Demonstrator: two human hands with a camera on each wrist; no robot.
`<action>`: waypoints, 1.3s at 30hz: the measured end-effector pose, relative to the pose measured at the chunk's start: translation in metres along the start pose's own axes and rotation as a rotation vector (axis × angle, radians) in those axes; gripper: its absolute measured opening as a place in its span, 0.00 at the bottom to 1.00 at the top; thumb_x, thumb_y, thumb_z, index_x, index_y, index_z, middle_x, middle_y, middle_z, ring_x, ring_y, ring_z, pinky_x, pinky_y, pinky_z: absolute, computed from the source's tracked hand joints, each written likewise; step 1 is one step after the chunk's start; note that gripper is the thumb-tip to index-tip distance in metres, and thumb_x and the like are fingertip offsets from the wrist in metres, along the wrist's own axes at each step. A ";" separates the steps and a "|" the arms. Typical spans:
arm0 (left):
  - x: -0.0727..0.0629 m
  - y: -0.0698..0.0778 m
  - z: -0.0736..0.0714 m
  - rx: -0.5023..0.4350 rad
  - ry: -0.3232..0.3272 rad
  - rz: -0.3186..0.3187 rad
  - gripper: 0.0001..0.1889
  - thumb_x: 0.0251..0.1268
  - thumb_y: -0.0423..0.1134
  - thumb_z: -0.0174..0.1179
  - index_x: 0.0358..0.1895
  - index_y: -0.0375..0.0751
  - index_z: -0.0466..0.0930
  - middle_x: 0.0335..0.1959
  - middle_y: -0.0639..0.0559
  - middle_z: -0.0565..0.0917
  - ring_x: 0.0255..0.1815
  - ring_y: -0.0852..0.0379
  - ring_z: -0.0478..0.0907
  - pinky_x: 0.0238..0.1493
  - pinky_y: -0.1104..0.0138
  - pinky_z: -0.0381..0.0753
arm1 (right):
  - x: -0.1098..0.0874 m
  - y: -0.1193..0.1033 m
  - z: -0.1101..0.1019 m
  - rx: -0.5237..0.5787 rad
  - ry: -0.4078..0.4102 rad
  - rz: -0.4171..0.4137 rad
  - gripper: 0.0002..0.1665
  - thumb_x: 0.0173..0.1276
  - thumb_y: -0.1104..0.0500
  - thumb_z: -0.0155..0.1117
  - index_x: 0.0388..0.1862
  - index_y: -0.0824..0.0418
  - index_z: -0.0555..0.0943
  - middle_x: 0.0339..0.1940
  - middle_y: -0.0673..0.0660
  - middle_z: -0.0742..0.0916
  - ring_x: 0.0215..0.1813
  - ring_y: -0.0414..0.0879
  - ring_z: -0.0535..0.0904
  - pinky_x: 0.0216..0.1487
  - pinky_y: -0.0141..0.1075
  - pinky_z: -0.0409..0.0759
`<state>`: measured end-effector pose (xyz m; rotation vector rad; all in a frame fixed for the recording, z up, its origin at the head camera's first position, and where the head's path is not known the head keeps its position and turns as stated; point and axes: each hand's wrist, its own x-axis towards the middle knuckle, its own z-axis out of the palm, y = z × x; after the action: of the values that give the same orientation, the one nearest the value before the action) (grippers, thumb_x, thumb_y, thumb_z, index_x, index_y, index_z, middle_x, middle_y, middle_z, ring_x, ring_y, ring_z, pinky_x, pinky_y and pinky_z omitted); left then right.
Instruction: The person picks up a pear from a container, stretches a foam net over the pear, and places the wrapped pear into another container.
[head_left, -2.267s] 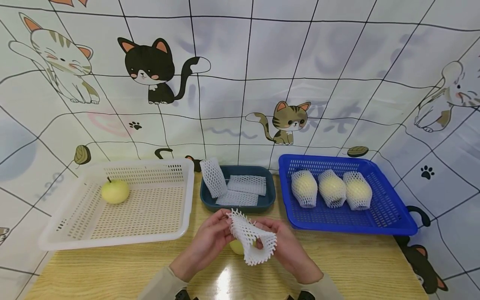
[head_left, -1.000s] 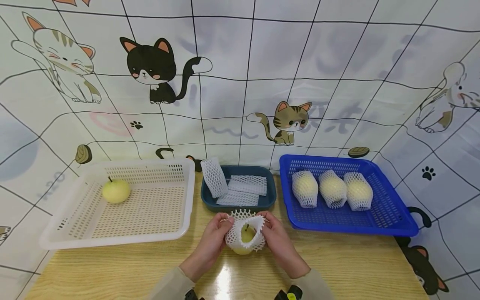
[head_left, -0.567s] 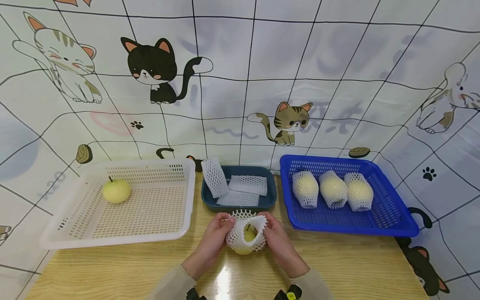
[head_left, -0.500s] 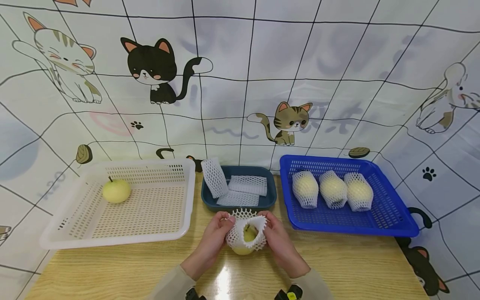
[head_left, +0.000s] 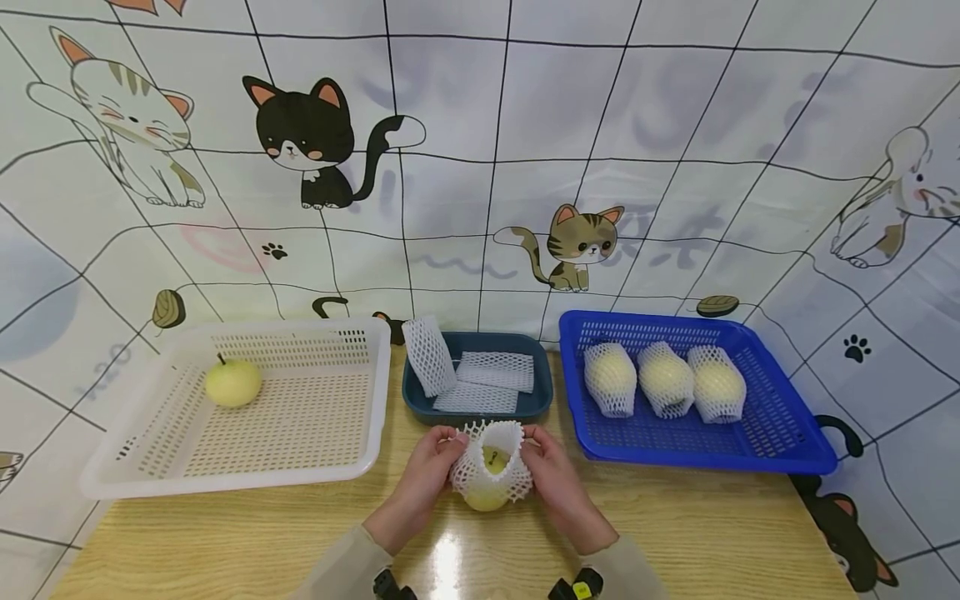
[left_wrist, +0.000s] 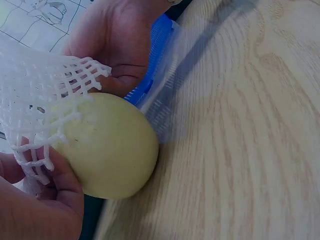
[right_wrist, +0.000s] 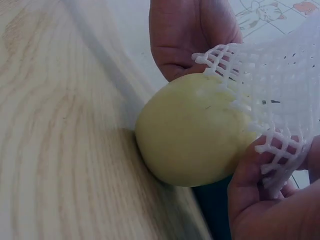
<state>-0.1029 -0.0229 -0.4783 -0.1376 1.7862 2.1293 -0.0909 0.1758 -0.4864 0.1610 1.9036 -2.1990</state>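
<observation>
A white foam net sleeve (head_left: 512, 479) is stretched over the top of a yellow-green pear (head_left: 483, 500) that stands on the table at the front middle. My left hand (head_left: 426, 473) pinches the sleeve's left edge between thumb and fingers. On the opposite side, my right hand (head_left: 557, 475) pinches the right edge. Through the sleeve's open mouth the pear's stem shows in the head view. Both wrist views show the lower part of the pear (left_wrist: 120, 155) bare below the net's fringe (right_wrist: 235, 62).
One bare pear (head_left: 232, 383) sits in a white basket (head_left: 300, 479) at left. Behind my hands, a dark teal tray (head_left: 480, 417) holds several flat net sleeves (head_left: 495, 369). At right, a blue basket (head_left: 697, 454) contains three net-wrapped pears (head_left: 663, 379).
The sleeve went from above the pear to around its top, held on both sides. In the last half second its mouth has tipped back and opened upward, with my hands nearly in place.
</observation>
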 end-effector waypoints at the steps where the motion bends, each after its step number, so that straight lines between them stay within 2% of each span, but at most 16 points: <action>1: 0.000 -0.001 0.000 0.006 0.003 -0.004 0.13 0.82 0.42 0.54 0.52 0.35 0.66 0.39 0.50 0.82 0.35 0.60 0.78 0.33 0.68 0.76 | 0.000 0.002 0.000 -0.003 -0.001 0.000 0.09 0.79 0.66 0.50 0.53 0.66 0.72 0.38 0.53 0.86 0.37 0.42 0.82 0.36 0.33 0.80; 9: 0.004 -0.010 -0.003 0.052 0.016 -0.001 0.15 0.82 0.42 0.53 0.55 0.32 0.66 0.41 0.49 0.82 0.35 0.60 0.78 0.34 0.68 0.76 | 0.000 0.011 0.001 0.007 -0.007 0.030 0.11 0.79 0.66 0.49 0.56 0.67 0.72 0.39 0.53 0.84 0.38 0.41 0.80 0.37 0.33 0.80; 16: 0.003 -0.013 -0.006 0.045 0.015 0.015 0.15 0.82 0.42 0.54 0.54 0.32 0.67 0.39 0.50 0.81 0.34 0.60 0.78 0.34 0.68 0.77 | -0.001 0.017 -0.003 0.037 -0.042 0.034 0.11 0.81 0.64 0.50 0.58 0.67 0.70 0.42 0.54 0.86 0.41 0.42 0.82 0.41 0.34 0.81; 20: 0.003 -0.017 -0.008 0.048 0.014 0.019 0.14 0.82 0.42 0.53 0.54 0.32 0.68 0.39 0.50 0.80 0.34 0.60 0.77 0.33 0.67 0.76 | -0.001 0.020 -0.004 0.021 -0.049 0.032 0.10 0.81 0.63 0.52 0.56 0.66 0.70 0.44 0.55 0.88 0.42 0.42 0.83 0.42 0.35 0.82; 26: 0.004 -0.022 -0.011 0.081 0.013 0.010 0.14 0.83 0.42 0.52 0.53 0.32 0.68 0.38 0.51 0.79 0.31 0.60 0.76 0.30 0.68 0.73 | -0.001 0.023 -0.005 -0.010 -0.053 0.039 0.11 0.82 0.63 0.49 0.57 0.67 0.70 0.43 0.56 0.87 0.41 0.42 0.83 0.40 0.34 0.82; 33: 0.004 -0.025 -0.012 0.115 0.025 0.020 0.12 0.83 0.38 0.50 0.52 0.29 0.69 0.38 0.50 0.78 0.34 0.61 0.75 0.34 0.69 0.75 | 0.000 0.026 -0.007 -0.039 -0.063 0.044 0.15 0.84 0.60 0.50 0.60 0.69 0.69 0.45 0.56 0.87 0.43 0.43 0.83 0.43 0.35 0.82; 39: 0.006 -0.028 -0.012 0.154 0.029 0.016 0.12 0.83 0.39 0.51 0.52 0.30 0.69 0.33 0.51 0.76 0.30 0.60 0.73 0.29 0.70 0.72 | 0.001 0.027 -0.007 -0.077 -0.049 0.046 0.14 0.85 0.60 0.46 0.59 0.70 0.69 0.39 0.54 0.86 0.39 0.43 0.82 0.38 0.33 0.79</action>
<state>-0.1010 -0.0290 -0.5086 -0.1156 1.9662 2.0005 -0.0864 0.1789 -0.5132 0.1348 1.9354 -2.0772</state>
